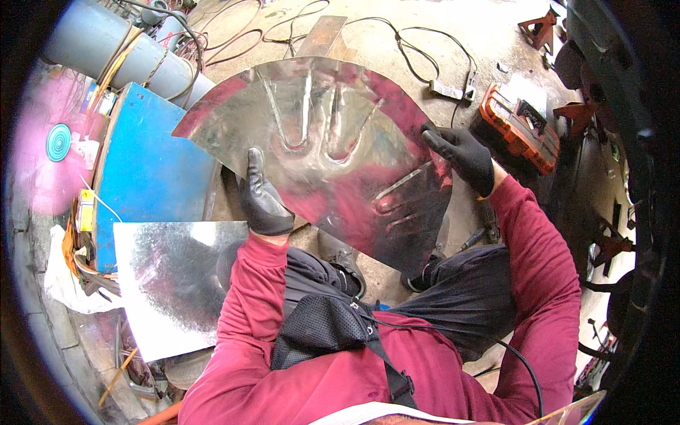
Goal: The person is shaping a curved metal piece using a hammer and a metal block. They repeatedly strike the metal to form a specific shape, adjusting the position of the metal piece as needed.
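Observation:
A shiny curved sheet-metal panel [333, 177] with several pressed U-shaped and straight grooves spans the middle of the head view, reflecting dark red. My left hand [263, 198], in a black glove, grips its lower left edge with the thumb on the upper face. At the panel's upper right edge, my right hand [460, 159], also gloved in black, is closed on the rim. A flat silvery sheet [166, 287] lies beside my left forearm, below a blue metal box [156, 184]. My legs and shoes show beneath the panel.
A grey cylinder [113, 49] with hoses stands upper left. An orange-black toolbox [518, 126], a power strip [448, 92] with cables, and red jack stands [540, 28] are at the right. A metal bar [322, 35] lies ahead; a white bag [71, 283] is at the left.

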Available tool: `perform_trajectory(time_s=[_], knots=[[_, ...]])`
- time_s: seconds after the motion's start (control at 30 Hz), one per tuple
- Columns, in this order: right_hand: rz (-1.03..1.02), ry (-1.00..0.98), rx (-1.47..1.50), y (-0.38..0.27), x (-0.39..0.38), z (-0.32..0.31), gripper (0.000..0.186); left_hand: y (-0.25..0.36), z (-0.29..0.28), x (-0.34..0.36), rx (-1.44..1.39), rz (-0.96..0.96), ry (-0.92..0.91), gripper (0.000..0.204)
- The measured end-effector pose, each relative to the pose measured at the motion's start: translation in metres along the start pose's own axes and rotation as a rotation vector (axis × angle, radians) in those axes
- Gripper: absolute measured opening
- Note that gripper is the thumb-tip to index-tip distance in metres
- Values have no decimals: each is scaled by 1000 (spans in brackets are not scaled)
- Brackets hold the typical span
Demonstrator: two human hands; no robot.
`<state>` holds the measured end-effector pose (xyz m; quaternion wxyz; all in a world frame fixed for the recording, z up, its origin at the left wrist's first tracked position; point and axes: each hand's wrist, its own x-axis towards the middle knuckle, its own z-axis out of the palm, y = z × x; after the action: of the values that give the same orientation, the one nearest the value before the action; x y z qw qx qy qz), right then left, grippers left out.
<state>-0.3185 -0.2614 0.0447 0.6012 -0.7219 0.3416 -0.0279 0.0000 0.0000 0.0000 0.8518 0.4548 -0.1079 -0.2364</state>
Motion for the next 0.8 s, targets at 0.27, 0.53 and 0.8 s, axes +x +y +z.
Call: perform_trajectory(time_s=[0.27,0.53,0.8], knots=[[69,-3,81,-7,-2,3,54,5,18,-12,239,226,-133,43],[-60,58,-23,-3,-3,10,53,28,54,-31,-18,-135,-80,44],[-108,71,-148,-1,2,8,58,9,24,-10,119,-22,-34,43]])
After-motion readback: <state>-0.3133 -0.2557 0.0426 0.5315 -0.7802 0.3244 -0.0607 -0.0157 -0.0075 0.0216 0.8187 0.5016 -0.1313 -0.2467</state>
